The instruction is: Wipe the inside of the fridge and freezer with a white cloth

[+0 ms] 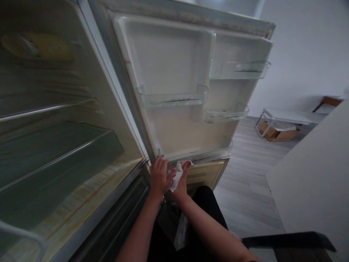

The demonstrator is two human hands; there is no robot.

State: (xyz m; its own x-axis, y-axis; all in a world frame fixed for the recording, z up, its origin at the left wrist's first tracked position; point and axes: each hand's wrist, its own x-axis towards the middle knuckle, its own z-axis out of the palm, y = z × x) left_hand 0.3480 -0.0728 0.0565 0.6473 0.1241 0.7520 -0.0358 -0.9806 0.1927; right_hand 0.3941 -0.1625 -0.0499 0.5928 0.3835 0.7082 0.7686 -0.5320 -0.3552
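My right hand (181, 185) is closed around a crumpled white wipe (177, 175), low at the fridge door's bottom edge. Just left of it, my left hand (160, 176) lies against the lower hinge-side corner of the door, fingers stretched out and thumb close to the wipe. The fridge door (166, 62) stands wide open, its inner side facing me. Clear door racks are fitted on it: a long one (174, 98) at the left, a smaller one (240, 71) at the upper right, and a bottom rack (204, 154) just above my hands.
On the left is the fridge interior with a glass shelf (62, 149), yellow-brown stains (89, 189) and a yellowish container (40, 45). A ribbed lower door panel (204, 174) is below. Farther right are a white bench (289, 115), a cardboard box (280, 134) and a white panel (313, 174).
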